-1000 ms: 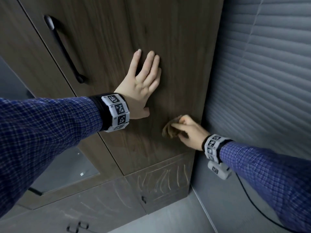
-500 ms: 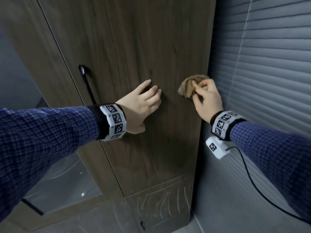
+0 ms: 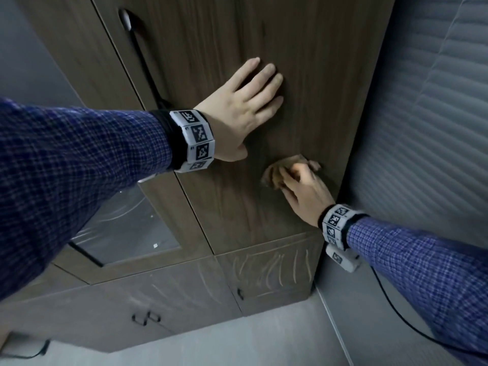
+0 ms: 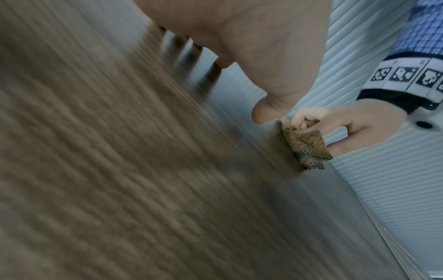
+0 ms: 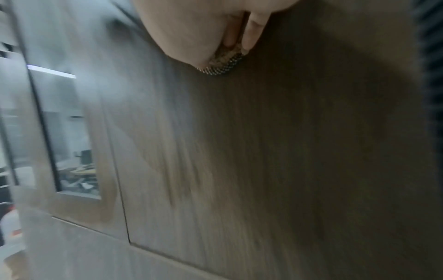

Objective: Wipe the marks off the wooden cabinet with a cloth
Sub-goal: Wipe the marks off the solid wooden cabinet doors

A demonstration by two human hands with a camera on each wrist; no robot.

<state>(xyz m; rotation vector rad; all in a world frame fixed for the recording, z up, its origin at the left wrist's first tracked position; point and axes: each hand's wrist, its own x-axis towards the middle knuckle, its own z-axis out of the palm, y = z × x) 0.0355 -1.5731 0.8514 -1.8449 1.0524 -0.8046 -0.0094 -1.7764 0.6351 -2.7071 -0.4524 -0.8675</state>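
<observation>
Hands at work on wooden cabinet (image 3: 303,62): left hand (image 3: 237,109) lay flat w/ fingers straight against door, right hand (image 3: 303,191) gripped bunched brown cloth (image 3: 277,173) pressed to door just below; pale marks (image 3: 272,270) showed on lower drawer front

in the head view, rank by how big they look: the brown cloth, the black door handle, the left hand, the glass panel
1. glass panel, partly hidden by the left sleeve
2. left hand, flat on the door
3. black door handle, long but thin; its lower end is hidden behind the wrist
4. brown cloth, bunched under the right hand
</observation>
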